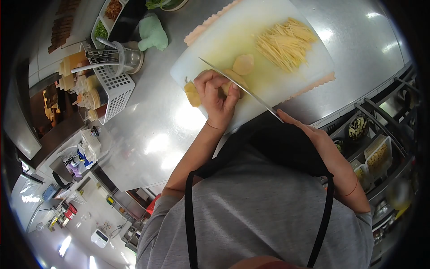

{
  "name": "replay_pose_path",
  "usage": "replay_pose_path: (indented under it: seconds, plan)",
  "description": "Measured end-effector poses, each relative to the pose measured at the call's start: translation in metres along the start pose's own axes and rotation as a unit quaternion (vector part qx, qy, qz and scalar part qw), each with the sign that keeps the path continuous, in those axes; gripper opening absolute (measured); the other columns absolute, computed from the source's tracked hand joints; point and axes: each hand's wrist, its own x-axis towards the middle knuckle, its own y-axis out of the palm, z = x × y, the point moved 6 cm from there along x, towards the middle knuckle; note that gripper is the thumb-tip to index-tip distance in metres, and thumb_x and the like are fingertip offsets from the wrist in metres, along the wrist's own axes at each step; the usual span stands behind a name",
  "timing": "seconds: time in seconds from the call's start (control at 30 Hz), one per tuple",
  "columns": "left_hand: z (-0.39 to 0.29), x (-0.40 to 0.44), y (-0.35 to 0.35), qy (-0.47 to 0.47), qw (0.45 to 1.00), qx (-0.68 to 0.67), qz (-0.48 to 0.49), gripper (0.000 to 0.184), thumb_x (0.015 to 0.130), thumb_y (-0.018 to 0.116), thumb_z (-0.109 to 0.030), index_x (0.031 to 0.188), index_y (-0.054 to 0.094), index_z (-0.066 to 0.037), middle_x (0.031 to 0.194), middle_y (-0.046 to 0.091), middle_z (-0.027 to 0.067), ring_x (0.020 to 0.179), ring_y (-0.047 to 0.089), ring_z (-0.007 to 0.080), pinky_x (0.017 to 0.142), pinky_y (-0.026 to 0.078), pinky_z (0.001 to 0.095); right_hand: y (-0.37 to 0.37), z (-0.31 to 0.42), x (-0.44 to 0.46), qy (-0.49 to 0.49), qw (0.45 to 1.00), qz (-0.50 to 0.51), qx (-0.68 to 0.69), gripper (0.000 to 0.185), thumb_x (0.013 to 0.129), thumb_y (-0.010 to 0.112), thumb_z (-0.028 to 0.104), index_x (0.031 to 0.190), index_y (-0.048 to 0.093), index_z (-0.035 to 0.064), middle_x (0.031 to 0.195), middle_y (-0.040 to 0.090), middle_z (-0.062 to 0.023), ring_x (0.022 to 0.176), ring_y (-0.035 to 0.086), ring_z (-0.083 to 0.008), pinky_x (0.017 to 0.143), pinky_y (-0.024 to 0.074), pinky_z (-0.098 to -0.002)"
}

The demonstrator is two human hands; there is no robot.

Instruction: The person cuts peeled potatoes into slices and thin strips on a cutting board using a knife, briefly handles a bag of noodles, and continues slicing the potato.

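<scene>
On a white cutting board, my left hand presses a yellow potato-like piece with curled fingers. The knife lies slantwise over that piece, its blade touching or close to my left fingertips. My right hand is at the handle end of the knife, partly hidden by the black apron. A flat round slice rests just beyond the blade. Another yellow piece sits left of my left hand. At the board's right is a pile of thin yellow strips.
A pinkish cloth shows under the board. At the left stand a white basket with bottles, a container of utensils and a crumpled green cloth. Food containers sit beyond the counter's right edge.
</scene>
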Motion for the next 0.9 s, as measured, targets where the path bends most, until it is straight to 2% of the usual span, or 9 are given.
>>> replay_pose_path:
  seconds: [0.23,0.53,0.6,0.67,0.77,0.8,0.9]
  plan:
    - [0.001,-0.001,0.0,-0.005,1.0,-0.017,-0.001,0.021,0.075,0.071,-0.008,0.089,0.055,-0.005,0.099,0.048,0.01,0.095,0.047,0.026,0.084,0.04,0.0361,0.002,0.002,-0.002,0.056,0.998,0.012,-0.016,0.063,0.082,0.036,-0.005,0.144,0.036,0.0115,0.121,0.058,-0.0218,0.111,0.057,-0.0351,0.096,0.0434,-0.0376]
    - [0.0,0.0,0.0,0.007,1.0,0.014,0.004,0.022,0.074,0.072,-0.009,0.089,0.056,-0.006,0.099,0.048,0.0095,0.095,0.047,0.0259,0.083,0.04,0.0364,0.001,0.005,0.009,0.024,0.999,-0.005,0.027,0.061,0.083,0.036,-0.003,0.143,0.038,0.009,0.124,0.057,-0.0219,0.116,0.055,-0.0342,0.099,0.0415,-0.036]
    - [0.0,0.0,0.001,0.007,1.0,-0.004,0.018,0.02,0.076,0.068,-0.006,0.091,0.055,-0.006,0.1,0.046,0.0091,0.096,0.043,0.0218,0.088,0.037,0.033,-0.001,0.006,0.013,0.026,0.999,0.006,0.028,0.06,0.084,0.036,-0.003,0.143,0.038,0.0085,0.123,0.057,-0.0225,0.116,0.055,-0.0344,0.099,0.0415,-0.0359]
    - [0.001,0.0,0.001,0.007,1.0,-0.003,0.02,0.02,0.076,0.068,-0.007,0.091,0.055,-0.006,0.1,0.046,0.0091,0.095,0.044,0.022,0.087,0.037,0.033,0.0,0.004,0.016,0.03,0.999,0.017,0.03,0.059,0.084,0.036,-0.003,0.142,0.038,0.008,0.123,0.057,-0.023,0.116,0.055,-0.0347,0.099,0.0415,-0.0359]
    - [0.001,0.001,0.001,0.011,1.0,-0.002,0.02,0.021,0.076,0.069,-0.008,0.092,0.055,-0.006,0.099,0.046,0.0091,0.094,0.044,0.0223,0.086,0.037,0.0331,0.003,-0.004,0.02,-0.015,1.0,0.0,0.018,0.059,0.084,0.036,-0.002,0.143,0.037,0.0077,0.123,0.057,-0.0238,0.116,0.056,-0.0347,0.098,0.0428,-0.0365]
    - [0.0,0.001,0.001,0.013,1.0,-0.003,0.019,0.021,0.076,0.069,-0.008,0.092,0.055,-0.006,0.099,0.047,0.0092,0.094,0.044,0.0224,0.086,0.037,0.0331,0.003,-0.007,0.022,-0.039,0.998,-0.021,-0.039,0.058,0.085,0.037,-0.002,0.143,0.036,0.0077,0.12,0.058,-0.0242,0.113,0.057,-0.0356,0.095,0.0438,-0.0372]
    - [0.0,0.001,0.001,0.019,1.0,0.009,0.021,0.02,0.077,0.069,-0.009,0.092,0.056,-0.006,0.098,0.047,0.0092,0.094,0.045,0.0225,0.085,0.038,0.0331,0.029,-0.082,0.043,-0.136,0.988,-0.02,0.069,0.053,0.089,0.042,0.002,0.142,0.036,0.008,0.111,0.061,-0.0259,0.105,0.059,-0.0385,0.088,0.0455,-0.04]
